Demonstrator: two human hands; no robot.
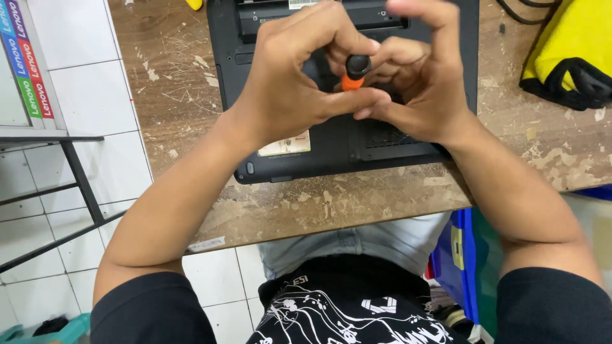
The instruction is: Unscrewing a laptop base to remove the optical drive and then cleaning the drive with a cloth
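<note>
A black laptop (331,150) lies upside down on a worn wooden table (306,204), its underside facing me. Over its middle I hold a screwdriver (354,71) with an orange and black handle, standing upright on the laptop. My left hand (293,83) wraps around the handle from the left, thumb pressed below it. From the right, my right hand (427,83) grips the handle too, its fingers curled over the top. The screwdriver's tip is hidden behind my fingers.
A yellow and black bag (567,54) lies at the table's far right. A small yellow object (194,4) sits at the far edge. White tiled floor (83,95) and a dark metal frame (76,172) are on the left; a blue bin (459,255) stands under the table at right.
</note>
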